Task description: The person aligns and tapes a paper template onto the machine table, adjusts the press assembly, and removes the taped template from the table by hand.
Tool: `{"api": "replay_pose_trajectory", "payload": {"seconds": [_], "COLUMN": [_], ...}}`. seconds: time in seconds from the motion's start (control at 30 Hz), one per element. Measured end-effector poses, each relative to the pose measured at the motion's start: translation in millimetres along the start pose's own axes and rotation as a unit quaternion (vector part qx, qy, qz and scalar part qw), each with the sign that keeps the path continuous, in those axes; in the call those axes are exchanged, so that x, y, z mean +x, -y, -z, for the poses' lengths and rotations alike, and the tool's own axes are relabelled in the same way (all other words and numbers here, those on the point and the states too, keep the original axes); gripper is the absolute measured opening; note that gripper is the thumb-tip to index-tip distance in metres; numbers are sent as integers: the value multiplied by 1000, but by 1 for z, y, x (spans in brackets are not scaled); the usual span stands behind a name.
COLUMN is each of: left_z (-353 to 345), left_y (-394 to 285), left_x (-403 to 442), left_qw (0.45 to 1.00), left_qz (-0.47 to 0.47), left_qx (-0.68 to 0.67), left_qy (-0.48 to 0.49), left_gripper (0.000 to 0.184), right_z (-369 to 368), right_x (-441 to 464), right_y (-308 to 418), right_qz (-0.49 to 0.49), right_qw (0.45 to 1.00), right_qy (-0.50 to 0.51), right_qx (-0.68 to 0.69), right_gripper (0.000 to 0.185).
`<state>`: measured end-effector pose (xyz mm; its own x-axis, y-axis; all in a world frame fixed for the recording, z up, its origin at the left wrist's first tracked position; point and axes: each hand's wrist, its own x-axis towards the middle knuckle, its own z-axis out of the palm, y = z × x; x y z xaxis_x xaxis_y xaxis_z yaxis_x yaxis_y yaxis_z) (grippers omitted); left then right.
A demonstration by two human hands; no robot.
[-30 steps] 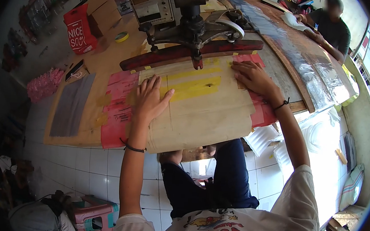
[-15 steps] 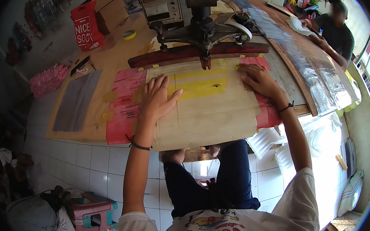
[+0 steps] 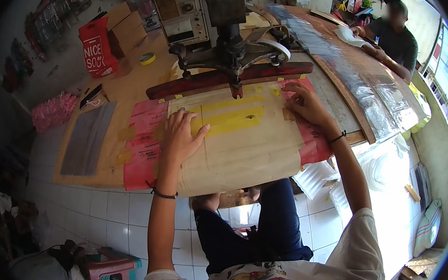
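A tan sheet with yellow tape strips lies under a heat-sealing press, close to its long red bar. Red taped edges flank the sheet on both sides. Flat on the sheet's left part rests my left hand, fingers stretched, thumb apart, holding nothing. My right hand is at the upper right corner, over the red edge, with bent fingers partly raised and thumb apart. I see nothing held in it.
On the wooden table are a grey sheet, a yellow tape roll, a red bag and a cardboard box. Across the right-hand table, with clear plastic, sits another person. A stool stands on the floor.
My right hand's fingers have lifted and bent, where they lay flat before. My left hand stays flat on the sheet. The whole view has shifted slightly.
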<state>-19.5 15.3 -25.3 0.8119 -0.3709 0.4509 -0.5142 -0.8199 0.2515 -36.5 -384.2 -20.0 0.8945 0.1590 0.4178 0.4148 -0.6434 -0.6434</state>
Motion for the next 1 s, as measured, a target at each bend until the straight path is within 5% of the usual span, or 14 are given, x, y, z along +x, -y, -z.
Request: {"api": "replay_pose_trajectory", "payload": {"seconds": [0.37, 0.47, 0.77, 0.9, 1.0], "left_z": [-4, -5, 1, 8, -3], "left_y": [1, 2, -3, -6, -1], "left_x": [-3, -3, -3, -1, -3], "left_qw": [1000, 1000, 1000, 999, 997], "left_qz": [-5, -8, -4, 18, 6], "left_qx": [14, 25, -20, -33, -4], "left_qy": [-2, -5, -2, 23, -72], "left_gripper": [58, 60, 54, 53, 55], "right_z": [9, 2, 6, 9, 11], "right_x": [-2, -1, 2, 0, -8], "right_y": [11, -10, -6, -4, 3], "right_qz": [-124, -34, -51, -8, 4], "right_qw": [991, 999, 999, 998, 985], "right_qy": [32, -10, 9, 41, 56], "right_qx": [46, 33, -4, 38, 165], "right_gripper": [45, 45, 45, 27, 13]}}
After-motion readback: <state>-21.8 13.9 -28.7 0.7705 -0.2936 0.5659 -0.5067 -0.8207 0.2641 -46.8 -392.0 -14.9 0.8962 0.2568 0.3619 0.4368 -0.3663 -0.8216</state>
